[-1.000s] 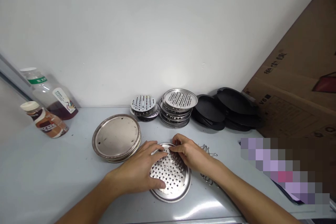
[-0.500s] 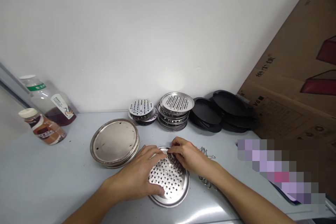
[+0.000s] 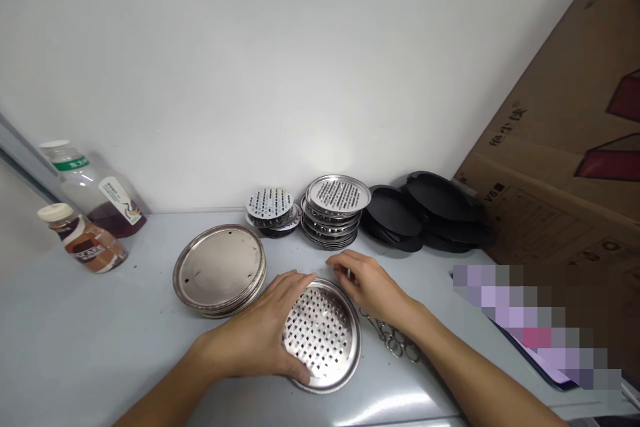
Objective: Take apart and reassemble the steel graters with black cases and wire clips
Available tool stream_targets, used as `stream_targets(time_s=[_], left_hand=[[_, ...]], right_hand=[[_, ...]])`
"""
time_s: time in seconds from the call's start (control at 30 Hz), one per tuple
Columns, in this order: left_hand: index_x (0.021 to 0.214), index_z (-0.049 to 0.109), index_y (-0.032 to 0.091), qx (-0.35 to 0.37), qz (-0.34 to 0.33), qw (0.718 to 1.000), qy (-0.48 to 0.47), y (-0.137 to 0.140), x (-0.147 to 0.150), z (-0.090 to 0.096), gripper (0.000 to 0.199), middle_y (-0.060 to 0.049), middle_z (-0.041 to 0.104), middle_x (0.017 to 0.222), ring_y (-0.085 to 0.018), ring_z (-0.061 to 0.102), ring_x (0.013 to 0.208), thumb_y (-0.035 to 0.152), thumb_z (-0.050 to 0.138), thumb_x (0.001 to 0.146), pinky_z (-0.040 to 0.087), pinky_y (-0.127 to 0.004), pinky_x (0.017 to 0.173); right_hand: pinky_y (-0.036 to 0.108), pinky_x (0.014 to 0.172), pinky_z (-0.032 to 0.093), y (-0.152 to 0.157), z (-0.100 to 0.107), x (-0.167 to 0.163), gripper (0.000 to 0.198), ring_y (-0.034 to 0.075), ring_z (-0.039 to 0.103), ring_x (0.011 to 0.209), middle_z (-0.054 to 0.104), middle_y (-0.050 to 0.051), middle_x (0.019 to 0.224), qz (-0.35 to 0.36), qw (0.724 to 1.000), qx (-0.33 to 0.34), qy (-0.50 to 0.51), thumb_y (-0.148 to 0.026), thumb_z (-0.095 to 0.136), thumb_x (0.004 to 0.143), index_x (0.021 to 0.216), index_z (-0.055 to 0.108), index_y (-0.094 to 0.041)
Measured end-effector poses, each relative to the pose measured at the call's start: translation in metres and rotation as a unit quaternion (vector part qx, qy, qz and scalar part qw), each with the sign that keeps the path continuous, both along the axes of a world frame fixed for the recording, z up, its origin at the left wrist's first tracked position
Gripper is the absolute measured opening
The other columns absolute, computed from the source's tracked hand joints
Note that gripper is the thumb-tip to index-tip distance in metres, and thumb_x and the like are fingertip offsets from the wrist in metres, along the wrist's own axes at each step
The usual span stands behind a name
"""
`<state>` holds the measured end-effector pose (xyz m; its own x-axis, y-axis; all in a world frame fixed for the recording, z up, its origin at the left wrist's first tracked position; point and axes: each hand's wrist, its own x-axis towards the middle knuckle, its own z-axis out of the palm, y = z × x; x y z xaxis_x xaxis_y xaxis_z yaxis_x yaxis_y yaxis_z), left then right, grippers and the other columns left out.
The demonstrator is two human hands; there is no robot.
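- Far left of the frame: two bottles lie against the wall, a small brown bottle (image 3: pixel 83 239) and a bigger clear bottle (image 3: pixel 95 192). Both are well apart from your hands.
- Left of centre: a stack of plain metal trays (image 3: pixel 219 269) lies flat on the grey table (image 3: pixel 90 340), just beside your left hand.
- Lower centre: your left hand (image 3: pixel 260 335) lies flat and spread on the left part of the perforated metal disc (image 3: pixel 323 335). The thumb presses its near rim and the fingers reach over its far left rim, so you steady it rather than grip it.
- The disc is round, so it has no long axis. It lies flat with the holed face up, slightly dished.
- I judge the step as seating or fitting this disc. The next move seems to call for holding it level with the left hand.
- Right of centre: your right hand (image 3: pixel 370 285) hovers at the far right rim, fingers loosely curled and holding nothing that I can see.
- Below the right wrist lie small metal clips (image 3: pixel 393 340).
- Upper centre to right: stacks of perforated discs (image 3: pixel 334 210), black lids (image 3: pixel 425 210), then a cardboard box (image 3: pixel 565 173).
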<state>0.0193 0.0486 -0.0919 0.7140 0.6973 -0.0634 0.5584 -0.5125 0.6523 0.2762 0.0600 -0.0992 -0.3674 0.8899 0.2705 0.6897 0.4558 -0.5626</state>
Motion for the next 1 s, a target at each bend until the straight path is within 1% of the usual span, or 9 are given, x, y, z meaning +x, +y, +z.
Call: stream_targets(time_s=[0.07, 0.2, 0.4, 0.53, 0.63, 0.7, 0.77, 0.9, 1.0], left_hand=[[0.153, 0.020, 0.034, -0.007, -0.008, 1.000, 0.004, 0.001, -0.002, -0.001, 0.118, -0.006, 0.024, 0.158, -0.036, 0.018, 0.146, 0.050, 0.086, 0.056, 0.023, -0.051, 0.119], [0.152, 0.021, 0.035, -0.025, -0.012, 1.000, 0.014, 0.003, -0.003, 0.002, 0.114, -0.005, 0.021, 0.160, -0.034, 0.017, 0.146, 0.045, 0.085, 0.059, 0.023, -0.049, 0.119], [0.145, 0.039, 0.036, -0.034, -0.014, 0.999, 0.022, 0.004, -0.005, 0.007, 0.091, -0.002, 0.023, 0.159, -0.033, 0.021, 0.146, 0.034, 0.081, 0.065, 0.024, -0.046, 0.119], [0.144, 0.042, 0.033, -0.029, -0.021, 0.999, 0.027, 0.004, -0.006, 0.007, 0.085, -0.003, 0.022, 0.159, -0.032, 0.021, 0.146, 0.037, 0.080, 0.068, 0.024, -0.044, 0.119], [0.143, 0.044, 0.035, -0.036, -0.017, 0.999, 0.019, 0.005, -0.006, 0.008, 0.066, -0.001, 0.026, 0.158, -0.028, 0.026, 0.145, 0.040, 0.068, 0.082, 0.025, -0.042, 0.119], [0.141, 0.046, 0.036, -0.034, -0.009, 0.999, 0.012, 0.005, -0.005, 0.009, 0.053, 0.000, 0.031, 0.156, -0.025, 0.031, 0.143, 0.036, 0.059, 0.089, 0.025, -0.040, 0.119], [0.139, 0.048, 0.036, -0.027, -0.003, 1.000, 0.011, 0.005, -0.005, 0.010, 0.051, 0.000, 0.033, 0.154, -0.024, 0.033, 0.142, 0.033, 0.059, 0.090, 0.025, -0.039, 0.118], [0.138, 0.049, 0.037, -0.011, 0.004, 1.000, 0.004, 0.005, -0.004, 0.006, 0.055, 0.000, 0.036, 0.152, -0.024, 0.034, 0.140, 0.029, 0.064, 0.086, 0.026, -0.039, 0.118], [0.137, 0.050, 0.037, -0.003, 0.015, 1.000, -0.006, 0.006, -0.003, 0.004, 0.046, 0.000, 0.040, 0.150, -0.022, 0.036, 0.139, 0.031, 0.056, 0.092, 0.027, -0.039, 0.118]], right_hand=[[0.030, 0.078, 0.049, 0.002, -0.001, 0.002, 0.030, 0.019, 0.062, 0.087, 0.066, 0.007, 0.102, -0.008, 1.000, 0.007, 0.000, -0.009, 0.048, 0.090, 0.114, 0.062, -0.020], [0.031, 0.080, 0.049, 0.005, -0.004, 0.004, 0.029, 0.020, 0.063, 0.089, 0.067, 0.007, 0.099, 0.001, 1.000, 0.003, -0.023, -0.010, 0.048, 0.091, 0.112, 0.065, -0.019], [0.029, 0.078, 0.049, 0.002, -0.005, 0.000, 0.026, 0.019, 0.063, 0.085, 0.066, 0.006, 0.094, 0.034, 0.998, -0.015, -0.057, -0.012, 0.048, 0.092, 0.107, 0.067, -0.021], [0.028, 0.076, 0.048, -0.001, -0.004, -0.003, 0.025, 0.018, 0.063, 0.084, 0.067, 0.006, 0.092, 0.052, 0.997, -0.011, -0.060, -0.011, 0.049, 0.092, 0.106, 0.068, -0.021], [0.027, 0.076, 0.048, -0.001, -0.002, -0.004, 0.026, 0.018, 0.063, 0.083, 0.067, 0.006, 0.092, 0.052, 0.997, -0.008, -0.056, -0.011, 0.049, 0.092, 0.107, 0.068, -0.020], [0.027, 0.075, 0.048, -0.002, -0.001, -0.004, 0.025, 0.018, 0.063, 0.082, 0.067, 0.006, 0.092, 0.053, 0.997, -0.009, -0.054, -0.012, 0.050, 0.092, 0.107, 0.068, -0.021], [0.027, 0.075, 0.048, -0.002, 0.000, -0.004, 0.025, 0.018, 0.063, 0.081, 0.067, 0.006, 0.092, 0.056, 0.997, -0.011, -0.055, -0.013, 0.051, 0.092, 0.108, 0.068, -0.021], [0.027, 0.075, 0.048, -0.003, -0.001, -0.005, 0.024, 0.018, 0.063, 0.082, 0.068, 0.006, 0.092, 0.058, 0.997, -0.013, -0.057, -0.014, 0.051, 0.092, 0.108, 0.068, -0.021], [0.028, 0.076, 0.048, -0.003, -0.001, -0.005, 0.024, 0.019, 0.063, 0.083, 0.067, 0.006, 0.092, 0.059, 0.996, -0.015, -0.059, -0.014, 0.051, 0.092, 0.108, 0.068, -0.021]])
